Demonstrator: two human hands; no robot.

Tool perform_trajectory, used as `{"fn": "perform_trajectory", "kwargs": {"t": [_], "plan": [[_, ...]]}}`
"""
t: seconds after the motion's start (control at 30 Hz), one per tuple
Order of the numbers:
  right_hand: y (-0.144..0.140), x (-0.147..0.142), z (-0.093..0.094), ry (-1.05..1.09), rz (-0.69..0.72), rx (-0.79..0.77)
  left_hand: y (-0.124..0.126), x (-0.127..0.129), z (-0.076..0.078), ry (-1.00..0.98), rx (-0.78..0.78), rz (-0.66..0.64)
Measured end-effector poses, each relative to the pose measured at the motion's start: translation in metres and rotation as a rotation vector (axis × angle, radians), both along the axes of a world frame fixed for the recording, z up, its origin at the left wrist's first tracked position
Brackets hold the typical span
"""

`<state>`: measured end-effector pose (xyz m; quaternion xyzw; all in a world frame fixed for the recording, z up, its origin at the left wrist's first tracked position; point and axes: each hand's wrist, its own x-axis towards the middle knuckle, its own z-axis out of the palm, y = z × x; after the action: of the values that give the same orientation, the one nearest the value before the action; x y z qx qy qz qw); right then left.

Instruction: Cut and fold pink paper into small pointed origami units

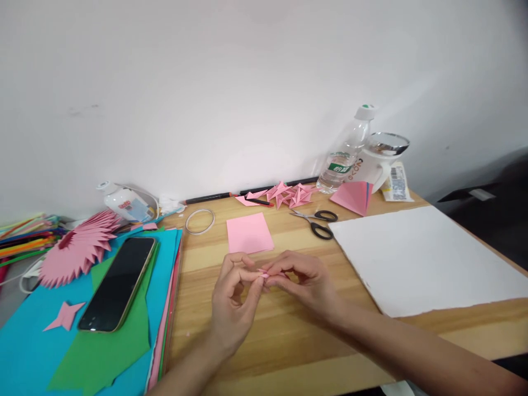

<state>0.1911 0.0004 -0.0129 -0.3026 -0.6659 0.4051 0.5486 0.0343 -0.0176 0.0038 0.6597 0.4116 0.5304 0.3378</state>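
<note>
Small folded pink paper piece [264,273]: pinched between fingertips of left hand [233,305] and right hand [303,280], held just above the wooden table [289,341]. Mostly hidden by fingers; only a narrow pink sliver shows, fold shape cannot be told. Sits just in front of the flat pink paper square [249,232], nearer the person. Both hands meet at the piece, fingers curled, wrists low over the table.

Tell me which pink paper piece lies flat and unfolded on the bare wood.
The pink square sheet just beyond the hands: flat, unfolded. The others are folded: stars by the wall, fan at left.
</note>
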Motion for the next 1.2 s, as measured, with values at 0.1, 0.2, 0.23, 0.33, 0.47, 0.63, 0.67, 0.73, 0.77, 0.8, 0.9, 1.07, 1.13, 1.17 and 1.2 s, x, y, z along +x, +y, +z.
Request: {"fn": "perform_trajectory", "kwargs": {"t": [0.1, 0.2, 0.23, 0.33, 0.47, 0.63, 0.67, 0.73, 0.77, 0.8, 0.9, 1.07, 1.13, 1.17, 1.2], "plan": [[0.000, 0.000, 0.001, 0.030, -0.016, 0.019, 0.001, 0.000, 0.000, -0.045, -0.050, -0.003], [-0.001, 0.000, 0.001, 0.036, -0.019, 0.013, 0.003, 0.000, 0.001, -0.093, -0.111, -0.020], [-0.001, 0.000, 0.001, 0.036, -0.019, 0.003, 0.003, 0.000, 0.001, -0.111, -0.134, -0.029], [-0.002, 0.000, 0.001, 0.031, -0.035, -0.053, 0.004, 0.001, 0.002, -0.164, -0.206, -0.036], [-0.005, -0.001, 0.001, 0.043, -0.048, -0.112, 0.004, 0.002, 0.002, -0.287, -0.316, -0.021], [-0.005, -0.001, 0.001, 0.050, -0.069, -0.125, 0.005, 0.002, 0.003, -0.254, -0.344, -0.073], [-0.004, -0.001, 0.002, 0.042, -0.084, -0.105, 0.005, 0.002, 0.003, -0.250, -0.331, -0.094], [-0.003, 0.000, 0.002, 0.009, -0.118, -0.042, 0.005, 0.001, 0.002, -0.264, -0.332, -0.145], [-0.002, 0.001, 0.003, -0.022, -0.128, 0.001, 0.006, 0.001, 0.002, -0.263, -0.344, -0.157], [-0.002, 0.002, 0.004, -0.063, -0.131, 0.045, 0.006, 0.000, 0.001, -0.249, -0.359, -0.153], [-0.002, 0.003, 0.005, -0.186, -0.102, 0.135, 0.008, -0.001, 0.000, -0.186, -0.367, -0.074], [0.001, 0.003, 0.004, -0.165, -0.141, 0.077, 0.009, -0.003, 0.000, -0.224, -0.368, -0.009], [0.004, 0.003, 0.001, -0.136, -0.141, -0.003, 0.011, -0.003, 0.001, -0.181, -0.365, -0.017], [0.005, 0.003, -0.001, -0.130, -0.126, -0.035, 0.012, -0.003, 0.001, -0.146, -0.349, -0.026], [0.005, 0.003, -0.003, -0.132, -0.109, -0.052, 0.013, -0.004, 0.000, -0.112, -0.334, -0.041]]}}
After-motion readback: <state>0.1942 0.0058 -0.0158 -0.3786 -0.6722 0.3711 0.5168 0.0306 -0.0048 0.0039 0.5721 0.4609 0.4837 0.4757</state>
